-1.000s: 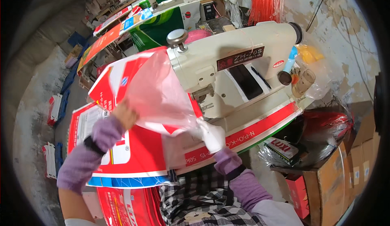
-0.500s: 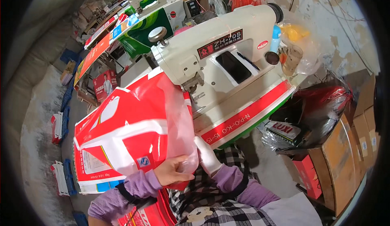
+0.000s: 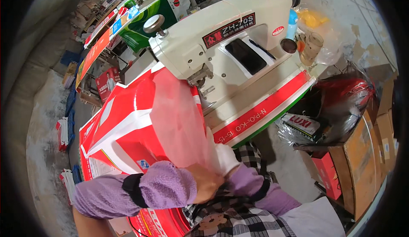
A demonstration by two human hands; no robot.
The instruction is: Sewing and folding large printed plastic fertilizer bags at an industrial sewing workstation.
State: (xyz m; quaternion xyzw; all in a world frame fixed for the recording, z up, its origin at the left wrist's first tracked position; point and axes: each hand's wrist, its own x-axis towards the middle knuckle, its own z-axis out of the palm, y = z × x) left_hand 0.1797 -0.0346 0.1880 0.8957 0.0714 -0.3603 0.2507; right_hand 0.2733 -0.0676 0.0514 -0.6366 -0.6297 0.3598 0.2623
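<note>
A red and white woven sack with a translucent liner is spread to the left of a cream sewing machine. Its far edge lies by the machine's needle area. My left hand, bare below a purple sleeve, is closed at the sack's near right corner; its fingertips are hidden. Right beside it, my right hand, in a white glove, grips the sack's edge, with some fingers out of sight. The two hands sit close together in front of my checked apron.
A black phone and a pen lie on the machine bed. Behind them stand a blue bottle and a glass jar. Cardboard boxes stand at right. More red sacks lie low in front of me.
My left hand and forearm have moved right, closer to the gloved hand. The gloved hand has shifted slightly right. The sack's near side has bunched up, and the view has shifted a little.
</note>
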